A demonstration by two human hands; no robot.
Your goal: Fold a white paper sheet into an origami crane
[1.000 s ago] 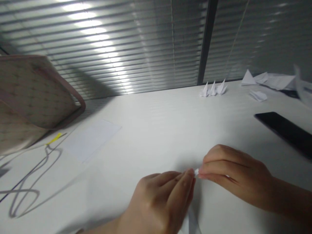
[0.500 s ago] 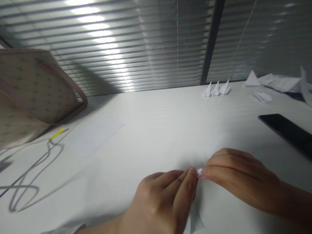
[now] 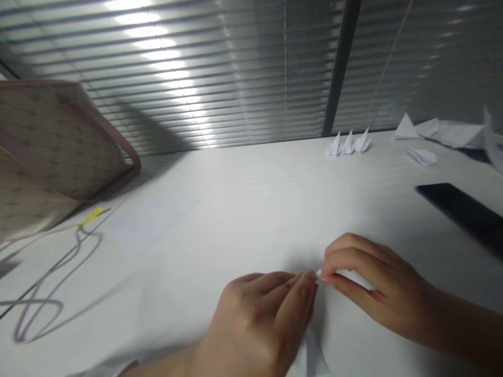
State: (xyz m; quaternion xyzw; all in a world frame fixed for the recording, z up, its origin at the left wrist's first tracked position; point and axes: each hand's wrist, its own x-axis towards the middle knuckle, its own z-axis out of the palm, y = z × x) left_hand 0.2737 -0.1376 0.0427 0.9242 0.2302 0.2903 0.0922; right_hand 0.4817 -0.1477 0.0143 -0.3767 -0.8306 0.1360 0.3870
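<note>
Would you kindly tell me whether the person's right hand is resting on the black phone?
No, the right hand pinches a small folded white paper at its fingertips, well apart from the black phone.

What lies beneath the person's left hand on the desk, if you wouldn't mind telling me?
A white paper strip sticks out below the left hand, over the white desk. The part of the strip behind the hand and fingers is covered, so its shape there cannot be seen.

- No words, labels, brands, numbers or signs can be read anywhere.
- The bag carries only a small repeated pattern, too blurred to make out.
- The small folded paper shows no readable marks.
</note>
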